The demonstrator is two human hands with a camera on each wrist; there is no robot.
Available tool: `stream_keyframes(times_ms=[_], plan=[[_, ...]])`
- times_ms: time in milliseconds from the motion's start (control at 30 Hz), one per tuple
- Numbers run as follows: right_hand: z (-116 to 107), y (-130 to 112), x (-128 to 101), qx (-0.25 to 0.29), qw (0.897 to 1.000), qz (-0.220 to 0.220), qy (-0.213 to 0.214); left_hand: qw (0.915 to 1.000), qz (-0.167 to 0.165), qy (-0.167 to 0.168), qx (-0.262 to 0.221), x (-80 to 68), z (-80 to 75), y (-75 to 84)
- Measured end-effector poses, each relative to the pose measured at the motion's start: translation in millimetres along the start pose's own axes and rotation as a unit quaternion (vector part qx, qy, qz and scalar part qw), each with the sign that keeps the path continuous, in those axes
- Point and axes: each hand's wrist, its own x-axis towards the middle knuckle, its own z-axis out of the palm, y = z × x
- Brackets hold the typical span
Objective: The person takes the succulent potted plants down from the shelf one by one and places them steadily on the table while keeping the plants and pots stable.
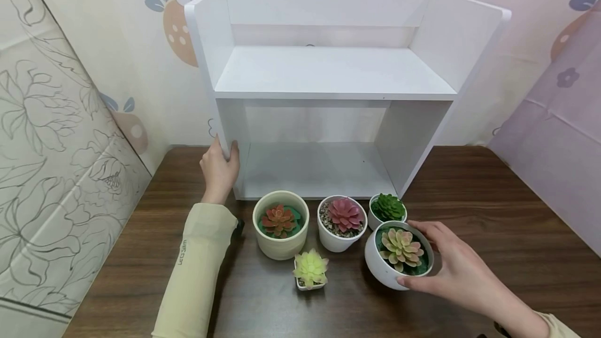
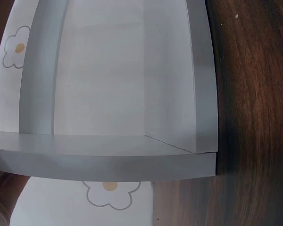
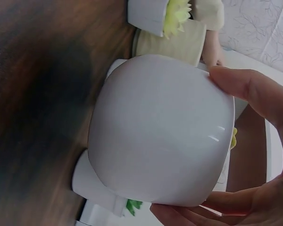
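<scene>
My left hand [image 1: 219, 170] grips the front edge of the left side panel of a white two-tier shelf [image 1: 335, 96], thumb on the inner face. My right hand [image 1: 462, 270] holds a round white pot [image 3: 160, 132] by its rim, thumb on one side and fingers on the other. In it sits a pink-tipped yellow-green succulent [image 1: 401, 249]. The pot seems to be slightly off the tabletop, though the head view does not make this certain. Just behind it stands a small white pot with a dark green succulent [image 1: 388, 207], partly hidden.
Before the shelf stand a cream pot [image 1: 280, 246] with a reddish succulent, a white pot [image 1: 337, 244] with a pink succulent, and a small square pot with a yellow-green succulent [image 1: 311, 269]. All are on the dark wooden table [image 1: 507, 223]. Patterned cloth [image 1: 61, 134] hangs around it.
</scene>
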Motion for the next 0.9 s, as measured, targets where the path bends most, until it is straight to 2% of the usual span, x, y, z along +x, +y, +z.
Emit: stream_keyframes(times_ms=[367,900], plan=[[14,7,-2,0.005,0.999,0.028,-0.019,1.0,-0.003,-0.001,0.004,-0.6,-0.5,1.4],[25,5,-2,0.014,0.999,0.043,-0.025,1.0,0.0,-0.002,0.002,0.0,-2.7,1.4]])
